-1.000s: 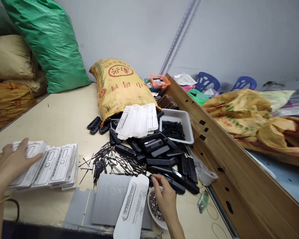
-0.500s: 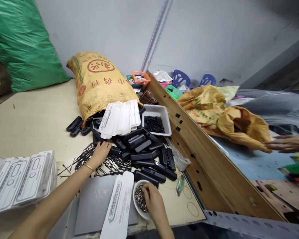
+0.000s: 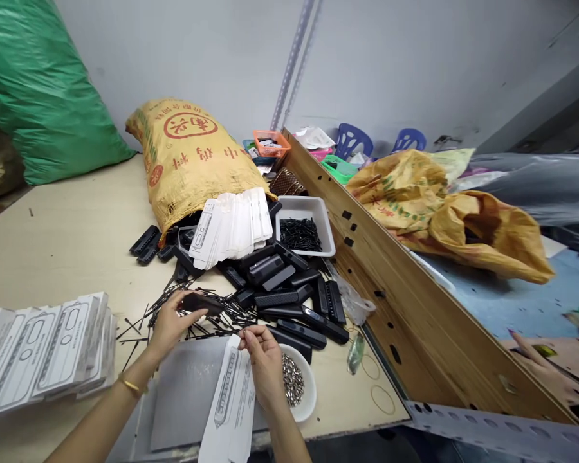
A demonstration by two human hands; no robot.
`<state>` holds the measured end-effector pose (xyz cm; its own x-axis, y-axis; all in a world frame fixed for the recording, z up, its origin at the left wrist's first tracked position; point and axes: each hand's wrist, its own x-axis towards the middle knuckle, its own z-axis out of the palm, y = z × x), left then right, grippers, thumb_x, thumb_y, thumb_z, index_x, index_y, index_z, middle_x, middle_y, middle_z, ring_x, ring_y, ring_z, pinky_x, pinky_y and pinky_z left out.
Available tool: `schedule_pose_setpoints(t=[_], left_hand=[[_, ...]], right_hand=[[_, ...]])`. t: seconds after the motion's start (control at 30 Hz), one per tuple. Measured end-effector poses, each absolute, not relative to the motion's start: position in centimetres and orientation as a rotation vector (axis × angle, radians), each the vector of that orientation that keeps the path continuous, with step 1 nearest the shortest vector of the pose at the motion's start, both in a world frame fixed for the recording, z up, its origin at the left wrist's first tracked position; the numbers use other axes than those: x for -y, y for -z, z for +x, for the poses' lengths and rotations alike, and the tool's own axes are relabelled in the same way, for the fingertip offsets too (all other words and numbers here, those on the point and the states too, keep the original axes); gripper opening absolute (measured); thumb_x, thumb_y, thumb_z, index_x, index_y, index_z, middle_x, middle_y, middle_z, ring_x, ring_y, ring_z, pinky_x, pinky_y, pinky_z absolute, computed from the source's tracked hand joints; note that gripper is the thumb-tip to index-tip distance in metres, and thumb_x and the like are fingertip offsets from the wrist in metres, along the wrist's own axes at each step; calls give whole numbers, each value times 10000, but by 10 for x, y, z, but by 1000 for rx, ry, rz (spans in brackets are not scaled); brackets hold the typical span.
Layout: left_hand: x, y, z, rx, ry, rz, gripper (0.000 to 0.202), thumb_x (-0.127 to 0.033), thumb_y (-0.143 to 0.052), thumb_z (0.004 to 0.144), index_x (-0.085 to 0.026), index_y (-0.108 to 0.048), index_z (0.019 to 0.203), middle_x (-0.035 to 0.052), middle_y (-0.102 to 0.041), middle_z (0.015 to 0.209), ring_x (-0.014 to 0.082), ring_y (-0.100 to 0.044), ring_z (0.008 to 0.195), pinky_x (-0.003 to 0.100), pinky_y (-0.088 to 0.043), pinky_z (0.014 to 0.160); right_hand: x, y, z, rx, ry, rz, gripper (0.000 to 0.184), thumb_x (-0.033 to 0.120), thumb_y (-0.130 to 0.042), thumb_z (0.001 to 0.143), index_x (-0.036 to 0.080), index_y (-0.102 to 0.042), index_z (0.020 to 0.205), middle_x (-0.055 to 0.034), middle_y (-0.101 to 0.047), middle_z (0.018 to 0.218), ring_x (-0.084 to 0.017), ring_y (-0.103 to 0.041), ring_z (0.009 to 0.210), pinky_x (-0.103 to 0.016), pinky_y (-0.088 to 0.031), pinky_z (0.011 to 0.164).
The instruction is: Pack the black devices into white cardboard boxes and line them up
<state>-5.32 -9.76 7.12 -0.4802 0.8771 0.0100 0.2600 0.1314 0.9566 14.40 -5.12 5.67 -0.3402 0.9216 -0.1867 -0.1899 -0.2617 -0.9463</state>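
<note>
My left hand [image 3: 170,323] holds a flat black plastic piece [image 3: 200,301] just above the scattered thin black pins [image 3: 224,313]. My right hand [image 3: 263,357] is pinched shut beside it, over the edge of a white bowl [image 3: 309,402] of small metal balls; what it pinches is too small to name. A white printed card [image 3: 231,402] lies on a grey sheet [image 3: 183,392] under my right wrist. A heap of black plastic pieces [image 3: 289,296] lies beyond the hands.
A yellow sack [image 3: 193,161] lies open with white cards [image 3: 234,225] fanned at its mouth. A white tray [image 3: 324,226] holds black pins. Stacked white cards [image 3: 43,347] sit left. A wooden divider [image 3: 405,302] runs along the right; another person's fingertip [image 3: 523,344] shows beyond it.
My left hand has lifted a black piece from the pile and drawn it back. My right hand left the bowl of balls and rose towards the left hand, pinched shut.
</note>
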Motion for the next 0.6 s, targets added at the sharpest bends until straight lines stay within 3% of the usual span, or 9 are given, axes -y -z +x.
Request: schedule_pose_setpoints(t=[0.1,0.2,0.37,0.6], left_hand=[[105,-75,-28,-1210,-1677,263,371,-438,-566,795,-172,-552,1054,94,-620,1106,223,-588,1030,405,-478,889],[107,-78,-13,-821,-1682,-122,260,-350,-497,867,-141,-581,995,100,-646,1060,202,-596,1032,383,-478,921],[109,-81,-6,-694,-1682,-276,230,-206,-416,908,-86,-586,1006,126,-665,1004,202,-605,1021,392,-472,943],[114,-81,-3,-710,-1716,-295,235,-193,-412,906,-66,-575,1017,142,-657,1020,212,-611,1010,359,-511,892]], right_hand=[[60,-57,134,1360,-1458,-1039,140,332,-582,812,193,-562,819,-15,-572,789,-153,-543,756,-269,-436,697],[70,-59,129,1507,-1250,-993,101,285,-512,863,199,-551,828,-24,-555,843,-161,-533,827,-287,-427,752],[79,-62,125,1675,-965,-957,74,194,-486,873,200,-545,828,-26,-545,846,-167,-526,838,-299,-417,736],[75,-62,124,1746,-799,-892,111,119,-471,864,201,-524,812,-23,-552,816,-161,-534,799,-294,-424,687]])
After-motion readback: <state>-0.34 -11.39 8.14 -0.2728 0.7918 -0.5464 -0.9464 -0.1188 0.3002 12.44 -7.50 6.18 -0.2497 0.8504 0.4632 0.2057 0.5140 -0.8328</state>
